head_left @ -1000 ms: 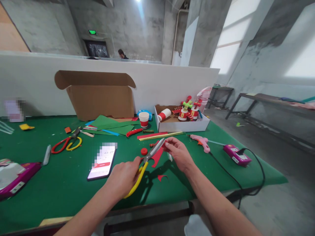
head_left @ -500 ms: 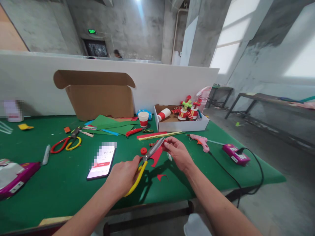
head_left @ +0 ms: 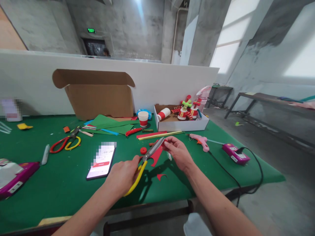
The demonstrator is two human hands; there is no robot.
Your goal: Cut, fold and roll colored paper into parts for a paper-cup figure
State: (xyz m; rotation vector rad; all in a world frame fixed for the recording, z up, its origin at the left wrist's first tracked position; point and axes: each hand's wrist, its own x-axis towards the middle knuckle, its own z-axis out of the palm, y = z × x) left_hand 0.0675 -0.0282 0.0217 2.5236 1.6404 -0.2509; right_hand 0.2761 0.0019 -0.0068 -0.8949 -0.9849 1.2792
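Note:
My left hand [head_left: 124, 175] is wrapped round the yellow handles of a pair of scissors [head_left: 153, 149], whose blades point up and to the right. The blade tips reach the fingertips of my right hand [head_left: 177, 151]. Between its thumb and fingers my right hand pinches a small piece of red paper [head_left: 165, 143]. Behind and below the blades shows a larger red sheet with a curved cut-out [head_left: 157, 157]; whether it joins the pinched piece I cannot tell. A curved red scrap [head_left: 161, 177] lies on the table below, and a red roll [head_left: 143, 150] sits left of the blades.
A phone [head_left: 102, 162] lies left of my left hand, with more scissors [head_left: 66, 142] beyond. A paper cup [head_left: 143, 119] and a white box [head_left: 183, 126] of red-and-white cup figures stand behind. At right are a pink glue gun [head_left: 200, 141] and a purple power strip [head_left: 235, 154] with its cord.
Both hands, the scissors and the red paper stay nearly in place. The view has shifted very slightly, and a person's head beyond the partition has moved left.

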